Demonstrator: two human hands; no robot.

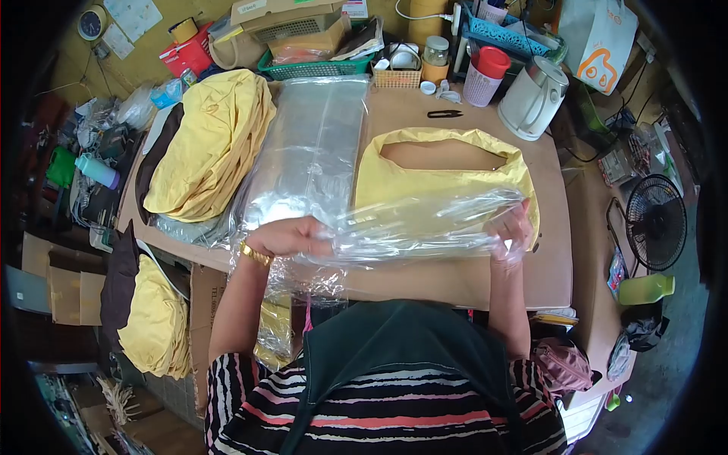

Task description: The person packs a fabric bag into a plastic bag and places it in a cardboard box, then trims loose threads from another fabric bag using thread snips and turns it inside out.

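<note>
Left hand (297, 236) pinches one end of clear plastic bag (417, 230); right hand (510, 229) at other end, partly behind film, exact grip unclear. Yellow cloth tote (425, 180) flat beneath.

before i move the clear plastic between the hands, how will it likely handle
The clear plastic is likely floppy, since it shows loose creases between the left hand and right hand. It is probably light for its size: the yellow bag shows through its thin film. Its glossy highlights suggest it may be slippery.
</note>
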